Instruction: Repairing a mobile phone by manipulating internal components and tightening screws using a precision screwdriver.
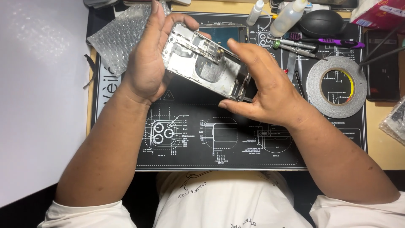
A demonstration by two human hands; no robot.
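Over the black mat [236, 152], left hand [147, 63] and right hand [265, 84] grip a phone housing [202, 63].

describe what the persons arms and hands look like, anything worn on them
Both the left hand and the right hand are bare: no gloves, rings or watch visible. The forearms are bare too, with short white sleeves ending near the elbows.

Tan wooden desk [382, 147]; black printed work mat [236, 147] on top; white sheet [42, 97] at left; even overhead light.
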